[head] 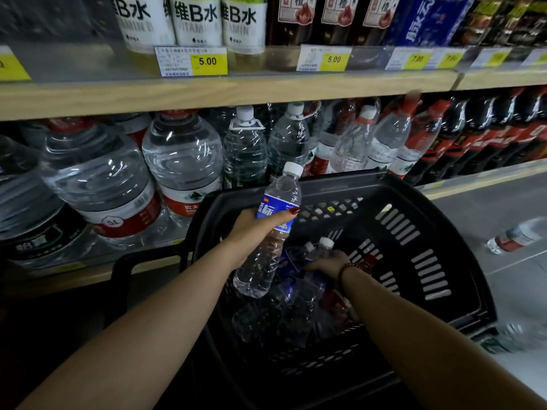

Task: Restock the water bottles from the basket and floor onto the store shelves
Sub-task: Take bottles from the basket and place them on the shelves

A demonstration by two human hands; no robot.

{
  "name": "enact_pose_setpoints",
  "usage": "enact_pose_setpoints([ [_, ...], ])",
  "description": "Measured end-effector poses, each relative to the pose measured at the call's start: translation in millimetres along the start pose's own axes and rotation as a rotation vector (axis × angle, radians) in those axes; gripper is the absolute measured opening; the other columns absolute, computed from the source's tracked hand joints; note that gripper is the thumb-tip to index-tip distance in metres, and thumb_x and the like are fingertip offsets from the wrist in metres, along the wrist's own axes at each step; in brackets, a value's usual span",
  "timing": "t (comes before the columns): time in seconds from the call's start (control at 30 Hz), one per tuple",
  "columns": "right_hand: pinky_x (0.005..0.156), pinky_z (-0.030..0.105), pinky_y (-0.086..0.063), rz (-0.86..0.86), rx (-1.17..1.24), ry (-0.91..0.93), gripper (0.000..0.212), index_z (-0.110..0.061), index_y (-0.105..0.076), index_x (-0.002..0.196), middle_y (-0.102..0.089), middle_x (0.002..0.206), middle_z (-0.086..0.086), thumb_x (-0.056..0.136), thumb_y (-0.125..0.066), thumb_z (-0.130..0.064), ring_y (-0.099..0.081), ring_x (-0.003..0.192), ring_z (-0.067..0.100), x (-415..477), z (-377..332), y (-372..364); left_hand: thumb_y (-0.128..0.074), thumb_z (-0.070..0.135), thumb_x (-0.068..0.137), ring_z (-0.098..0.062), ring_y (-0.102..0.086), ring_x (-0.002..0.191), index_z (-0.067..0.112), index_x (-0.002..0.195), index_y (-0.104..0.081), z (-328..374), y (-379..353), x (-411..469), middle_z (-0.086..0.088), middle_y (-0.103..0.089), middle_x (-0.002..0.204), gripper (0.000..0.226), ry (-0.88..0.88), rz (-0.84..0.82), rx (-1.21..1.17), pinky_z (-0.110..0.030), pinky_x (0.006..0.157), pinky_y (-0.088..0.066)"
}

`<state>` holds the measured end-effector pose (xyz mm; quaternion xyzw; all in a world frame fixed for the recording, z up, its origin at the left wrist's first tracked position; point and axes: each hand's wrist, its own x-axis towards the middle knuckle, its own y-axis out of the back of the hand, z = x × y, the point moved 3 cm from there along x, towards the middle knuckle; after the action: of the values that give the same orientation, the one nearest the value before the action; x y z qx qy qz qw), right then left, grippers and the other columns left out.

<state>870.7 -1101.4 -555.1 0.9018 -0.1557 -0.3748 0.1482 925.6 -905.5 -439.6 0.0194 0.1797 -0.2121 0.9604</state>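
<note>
Far left on the lower shelf (88, 270) sit the big jugs (100, 184), upright, red labels, one marked 5L. Next to them a row of taller water bottles (245, 149), caps up, then dark soda bottles (473, 134) further right. The upper shelf (207, 93) has white vitamin drinks (195, 19) with yellow 5.00 price tags (207, 62) below them.

The left hand (254, 232) is wrapped round the middle of a bottle (266, 241) with a blue label, fingers closed over the label, red nails showing. The bottle's long axis runs nearly upright but leaning, white cap pointing up and a bit right toward the shelf, base down over the basket (414, 232). It's held above the basket's left side, just in front of the lower shelf.

The black basket is on the floor right by the shelf, with several more bottles lying jumbled inside, mostly on their sides. The right hand (325, 260) is down in there, fingers curled over the top of another bottle (318, 253) whose white cap pokes up just past the knuckles. There's a beaded bracelet (344, 269) on that wrist.

Far right, one red-labelled bottle (513, 236) lies on its side on the floor (488, 208), well apart from the basket, long axis running left-right. Another blurry one (515, 335) lies near the basket's right corner; can't tell which way it points.
</note>
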Motion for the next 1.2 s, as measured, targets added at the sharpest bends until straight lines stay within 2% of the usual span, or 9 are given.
enact_pose_setpoints([
  [0.13, 0.093, 0.045, -0.053, -0.009, 0.12, 0.205, 0.063, -0.004, -0.066, 0.108, -0.072, 0.103, 0.011, 0.05, -0.09, -0.005, -0.067, 0.1, 0.028, -16, -23, 8, -0.074, 0.03, 0.079, -0.02, -0.069, 0.065, 0.014, 0.086, -0.07, 7, 5, -7, -0.005, -0.072, 0.071, 0.018, -0.017, 0.005, -0.034, -0.034, 0.07, -0.055],
  [0.33, 0.082, 0.041, -0.055, -0.178, 0.406, 0.49, 0.037, 0.0, -0.07, 0.098, -0.074, 0.094, 0.014, 0.065, -0.074, 0.015, -0.069, 0.092, 0.031, -64, -76, 16, -0.073, 0.03, 0.08, -0.019, -0.07, 0.069, 0.019, 0.087, -0.07, 41, 22, -21, -0.003, -0.075, 0.076, 0.013, -0.127, 0.036, -0.047, -0.036, 0.079, -0.055],
  [0.5, 0.077, 0.034, -0.057, -0.314, 0.455, 0.66, 0.049, 0.001, -0.067, 0.106, -0.073, 0.099, 0.014, 0.058, -0.077, 0.003, -0.07, 0.091, 0.027, -109, -138, 19, -0.081, 0.04, 0.063, -0.02, -0.07, 0.062, 0.013, 0.093, -0.069, 84, 48, -38, -0.005, -0.074, 0.069, 0.042, -0.241, 0.118, -0.099, -0.035, 0.069, -0.055],
  [0.67, 0.075, 0.032, -0.056, -0.421, 0.473, 0.827, 0.04, -0.004, -0.067, 0.103, -0.074, 0.094, 0.008, 0.064, -0.071, 0.0, -0.07, 0.088, 0.022, -152, -202, 13, -0.074, 0.029, 0.078, -0.007, -0.07, 0.061, 0.021, 0.084, -0.066, 125, 75, -61, 0.007, -0.074, 0.065, 0.013, -0.355, 0.266, -0.155, -0.023, 0.061, -0.055],
  [0.8, 0.077, 0.032, -0.056, -0.518, 0.503, 0.931, 0.046, -0.007, -0.068, 0.103, -0.074, 0.096, 0.008, 0.059, -0.082, -0.001, -0.07, 0.091, 0.023, -185, -252, 8, -0.076, 0.044, 0.065, -0.013, -0.07, 0.081, 0.022, 0.094, -0.069, 154, 95, -87, 0.005, -0.076, 0.081, 0.036, -0.421, 0.352, -0.163, -0.033, 0.081, -0.05],
  [0.93, 0.084, 0.038, -0.055, -0.559, 0.487, 1.011, 0.046, -0.011, -0.07, 0.1, -0.074, 0.098, 0.007, 0.057, -0.086, -0.01, -0.069, 0.094, 0.023, -215, -297, 2, -0.078, 0.049, 0.065, -0.014, -0.069, 0.086, 0.027, 0.091, -0.068, 183, 120, -110, 0.01, -0.076, 0.079, 0.035, -0.461, 0.442, -0.159, -0.037, 0.091, -0.05],
  [1.07, 0.089, 0.042, -0.052, -0.592, 0.5, 1.08, 0.036, -0.01, -0.07, 0.098, -0.073, 0.099, 0.012, 0.064, -0.081, -0.01, -0.066, 0.098, 0.031, -238, -331, -9, -0.077, 0.058, 0.057, -0.021, -0.071, 0.072, 0.013, 0.109, -0.067, 203, 145, -134, -0.01, -0.076, 0.092, 0.069, -0.443, 0.475, -0.181, -0.027, 0.062, -0.057],
  [1.13, 0.088, 0.041, -0.055, -0.609, 0.503, 1.101, 0.029, -0.008, -0.068, 0.098, -0.071, 0.101, 0.015, 0.07, -0.072, -0.001, -0.068, 0.094, 0.029, -247, -344, -14, -0.078, 0.066, 0.052, -0.023, -0.069, 0.077, 0.008, 0.119, -0.058, 211, 154, -145, -0.013, -0.072, 0.102, 0.091, -0.394, 0.517, -0.195, -0.03, 0.062, -0.056],
  [1.2, 0.085, 0.039, -0.056, -0.611, 0.482, 1.13, 0.028, -0.004, -0.067, 0.103, -0.07, 0.103, 0.017, 0.076, -0.069, 0.002, -0.069, 0.092, 0.028, -256, -356, -21, -0.074, 0.063, 0.062, -0.017, -0.065, 0.073, 0.013, 0.118, -0.052, 217, 157, -160, -0.004, -0.068, 0.093, 0.079, -0.403, 0.556, -0.197, -0.027, 0.056, -0.049],
])
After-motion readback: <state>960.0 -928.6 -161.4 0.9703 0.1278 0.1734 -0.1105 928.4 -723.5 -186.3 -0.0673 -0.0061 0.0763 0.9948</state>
